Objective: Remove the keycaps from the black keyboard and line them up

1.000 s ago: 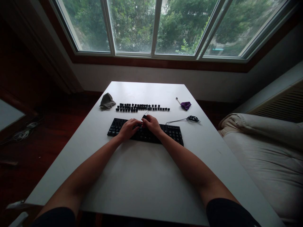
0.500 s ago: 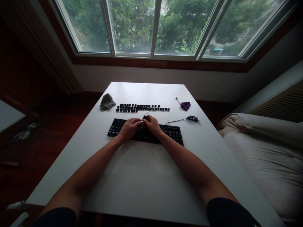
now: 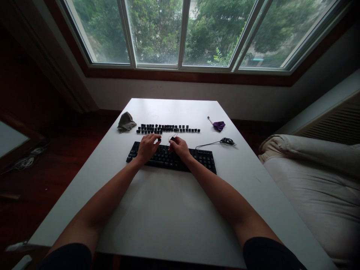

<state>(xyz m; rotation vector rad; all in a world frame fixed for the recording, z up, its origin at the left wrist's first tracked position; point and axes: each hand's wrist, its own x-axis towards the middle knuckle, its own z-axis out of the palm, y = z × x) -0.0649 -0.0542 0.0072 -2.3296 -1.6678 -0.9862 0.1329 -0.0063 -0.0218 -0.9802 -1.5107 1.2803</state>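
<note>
Head view: both hands work over the black keyboard [image 3: 204,160]. The right hand [image 3: 180,148] sits at the keyboard's back edge, fingers pinched tight on a thin wire puller [image 3: 172,137]. The left hand [image 3: 146,148] rests on the keys at the keyboard's left half, fingers loosely spread; whether they pinch a cap is too small to make out. Loose keycaps [image 3: 168,129] lie in rows just behind the keyboard, with a grey cloth [image 3: 125,122] beyond its far-left corner.

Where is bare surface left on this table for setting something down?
The white table is bare between the black keyboard and its near edge, apart from the two forearms crossing it, and along the far strip beyond the rows of loose black keycaps. Crowded: the band from the crumpled grey cloth to the purple cloth and coiled black cable.
</note>
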